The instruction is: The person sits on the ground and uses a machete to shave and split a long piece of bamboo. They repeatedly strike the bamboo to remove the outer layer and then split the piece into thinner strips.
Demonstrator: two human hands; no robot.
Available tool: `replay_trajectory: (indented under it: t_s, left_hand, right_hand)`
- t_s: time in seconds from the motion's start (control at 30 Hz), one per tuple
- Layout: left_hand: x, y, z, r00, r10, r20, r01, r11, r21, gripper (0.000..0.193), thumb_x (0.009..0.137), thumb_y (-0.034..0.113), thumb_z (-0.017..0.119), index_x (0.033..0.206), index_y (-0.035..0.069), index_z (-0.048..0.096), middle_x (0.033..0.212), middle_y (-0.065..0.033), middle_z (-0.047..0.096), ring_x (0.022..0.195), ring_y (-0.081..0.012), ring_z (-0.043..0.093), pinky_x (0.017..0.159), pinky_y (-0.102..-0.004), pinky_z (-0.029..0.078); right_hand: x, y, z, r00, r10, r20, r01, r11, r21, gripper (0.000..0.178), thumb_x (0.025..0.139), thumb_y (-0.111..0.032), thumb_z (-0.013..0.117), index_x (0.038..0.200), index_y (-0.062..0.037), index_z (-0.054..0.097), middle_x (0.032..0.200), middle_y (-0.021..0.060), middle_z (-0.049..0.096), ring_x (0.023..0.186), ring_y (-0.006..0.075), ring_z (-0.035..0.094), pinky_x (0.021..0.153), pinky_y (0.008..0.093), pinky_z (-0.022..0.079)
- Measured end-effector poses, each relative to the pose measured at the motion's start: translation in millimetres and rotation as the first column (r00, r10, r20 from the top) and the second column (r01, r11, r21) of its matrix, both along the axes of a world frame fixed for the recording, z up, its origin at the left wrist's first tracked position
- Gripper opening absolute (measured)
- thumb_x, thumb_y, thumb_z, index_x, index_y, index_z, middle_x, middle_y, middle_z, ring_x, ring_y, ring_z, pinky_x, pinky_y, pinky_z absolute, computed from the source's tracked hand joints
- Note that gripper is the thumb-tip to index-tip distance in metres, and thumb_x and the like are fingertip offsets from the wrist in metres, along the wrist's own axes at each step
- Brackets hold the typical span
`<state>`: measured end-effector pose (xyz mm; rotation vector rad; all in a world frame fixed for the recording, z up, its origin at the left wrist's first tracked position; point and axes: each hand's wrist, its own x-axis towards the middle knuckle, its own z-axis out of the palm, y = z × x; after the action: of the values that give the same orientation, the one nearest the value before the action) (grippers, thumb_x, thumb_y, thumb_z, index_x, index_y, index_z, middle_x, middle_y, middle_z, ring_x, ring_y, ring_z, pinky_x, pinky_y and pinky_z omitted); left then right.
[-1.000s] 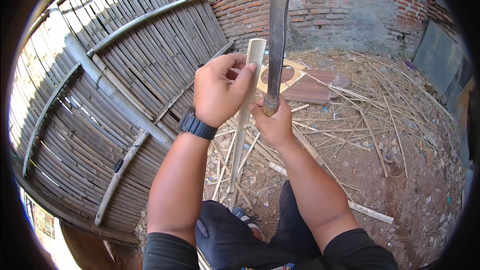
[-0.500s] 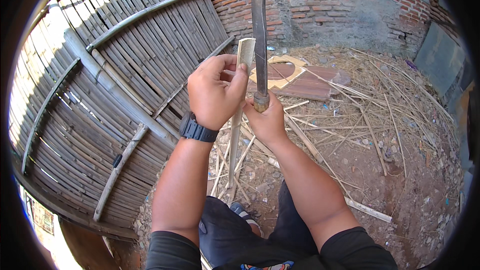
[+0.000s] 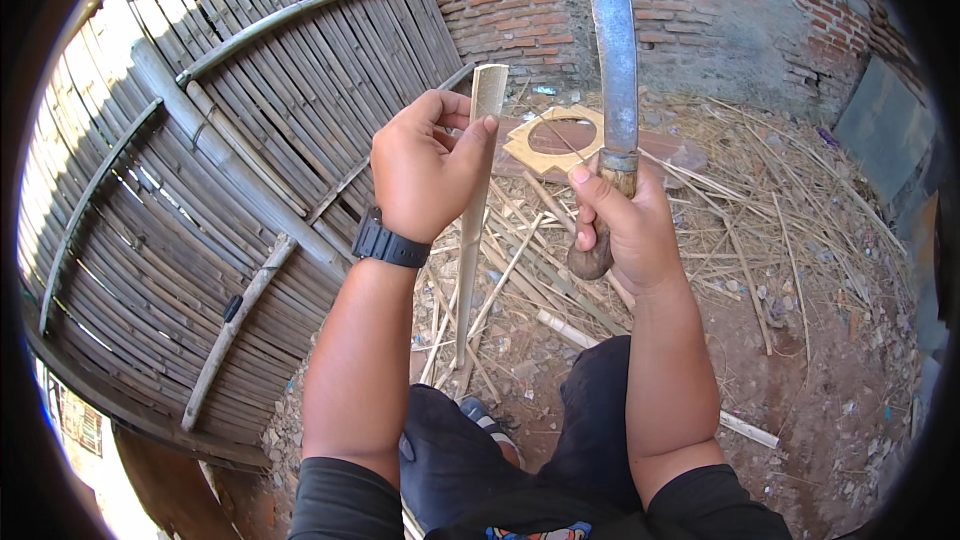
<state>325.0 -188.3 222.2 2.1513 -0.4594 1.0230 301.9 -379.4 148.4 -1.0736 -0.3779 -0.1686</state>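
Observation:
My left hand [image 3: 428, 162], with a dark watch on its wrist, grips a long pale bamboo strip [image 3: 468, 260] near its upper end. The strip stands nearly upright and its lower end hangs toward my feet. In my right hand [image 3: 640, 225] is a machete [image 3: 616, 50], held by its wooden handle with the blade pointing up. The broad side of the blade faces me and its tip runs out of the top of the picture. Blade and strip are apart. The ends of my left fingers are partly hidden behind the strip.
Bamboo sticks and shavings litter the dirt ground [image 3: 740, 380]. Farther off, a yellowish board with a round hole [image 3: 520, 147] lies on a brown panel [image 3: 660, 147]. A bamboo wall [image 3: 200, 240] rises on the left, a brick wall [image 3: 700, 20] behind.
My right hand has swung the machete to the right, away from the strip, and turned its broad side toward me. My left hand and the strip have barely moved.

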Motion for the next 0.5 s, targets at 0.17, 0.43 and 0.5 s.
replay_trajectory:
  t_s: [0.17, 0.43, 0.5]
  left_hand:
    - [6.3, 2.6, -5.3, 0.983, -0.17, -0.066, 0.158, 0.975, -0.156, 0.02, 0.081, 0.016, 0.078, 0.093, 0.002, 0.07, 0.074, -0.0047, 0.069, 0.06, -0.0091, 0.064, 0.058, -0.0249, 0.052]
    - [-6.6, -4.8, -6.9, 0.998, -0.066, 0.014, 0.067, 0.994, -0.087, 0.023, 0.082, 0.017, 0.078, 0.092, 0.0, 0.069, 0.071, -0.0058, 0.068, 0.059, -0.0095, 0.063, 0.057, -0.0254, 0.052]
    - [-10.2, -1.4, -6.1, 0.995, -0.075, -0.06, 0.071, 0.996, -0.057, 0.022, 0.085, 0.016, 0.078, 0.095, 0.0, 0.068, 0.079, -0.0029, 0.067, 0.064, -0.0068, 0.06, 0.058, -0.0228, 0.049]
  right_hand:
    - [-21.4, -3.0, 9.9, 0.976, 0.216, -0.027, -0.217, 0.975, -0.036, 0.025, 0.091, -0.021, 0.072, 0.096, -0.0051, 0.054, 0.064, -0.0002, 0.055, 0.048, 0.0074, 0.052, 0.046, 0.0215, 0.042]
    - [-22.9, 15.9, 10.4, 0.986, 0.164, 0.007, -0.163, 0.981, -0.106, 0.026, 0.091, -0.02, 0.072, 0.101, -0.0016, 0.056, 0.065, -0.0016, 0.055, 0.049, 0.0068, 0.053, 0.046, 0.0219, 0.042]
    - [-16.1, 18.1, 20.3, 0.997, 0.012, 0.07, -0.004, 0.995, -0.102, 0.025, 0.091, -0.019, 0.072, 0.1, -0.0016, 0.057, 0.071, 0.0008, 0.059, 0.05, 0.0064, 0.053, 0.047, 0.0216, 0.043]
